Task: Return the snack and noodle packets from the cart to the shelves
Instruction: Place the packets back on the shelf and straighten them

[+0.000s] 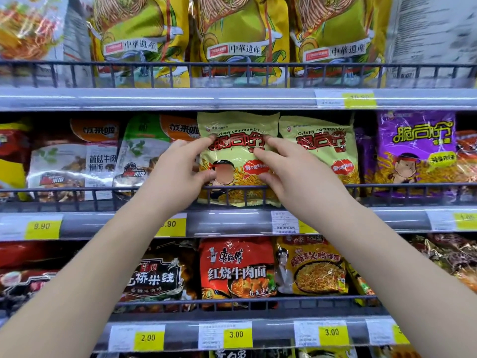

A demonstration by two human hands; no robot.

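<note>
Both hands were raised to the middle shelf (232,222), closed on one pale green snack packet (236,153) printed "Crispy commander". The left hand (178,167) gripped the packet's left edge, its fingertips on the red lettering near the top and the thumb pressed lower on the front. The right hand (280,165) gripped the right edge in the same way, fingers spread over the print and the thumb low near the wire rail (103,189) that ran along the shelf front. The packet stood upright behind that rail, its bottom edge down at the shelf lip, and it slightly overlapped a second packet of the same green kind (322,148) just to its right. Further right stood a purple packet (415,151) (same cartoon figure, other colour). To the left were white and orange rice-meal packs (77,158). Tall yellow noodle bags (237,34) filled the shelf above, and a red beef-noodle packet (236,270) sat on the shelf below, over yellow price tags (236,334).
</note>
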